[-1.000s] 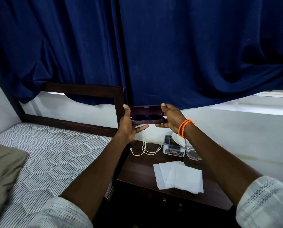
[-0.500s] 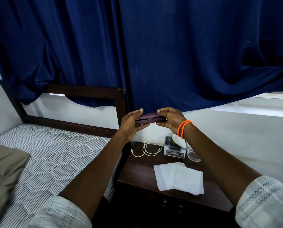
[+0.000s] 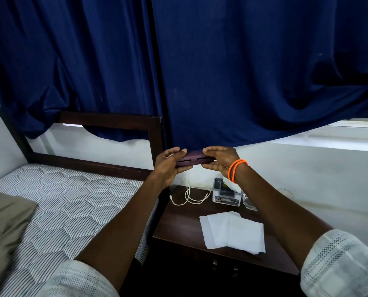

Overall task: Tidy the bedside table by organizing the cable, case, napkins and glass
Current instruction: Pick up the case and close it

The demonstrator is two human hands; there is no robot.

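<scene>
Hands, left (image 3: 168,166) and right (image 3: 219,161), clamp closed case (image 3: 192,160) above dark bedside table (image 3: 178,224). Napkins (image 3: 232,231) at 5 o'clock, cable (image 3: 191,195) at 11, glass (image 3: 249,203) at 2. Blue curtain (image 3: 243,71) behind.

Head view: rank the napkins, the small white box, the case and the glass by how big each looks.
1. napkins, clearly largest.
2. and 3. case and white box: unsure, since both hands cover the case's ends and it is held in the air above the table.
4. glass, mostly hidden behind the right arm, so uncertain.
</scene>
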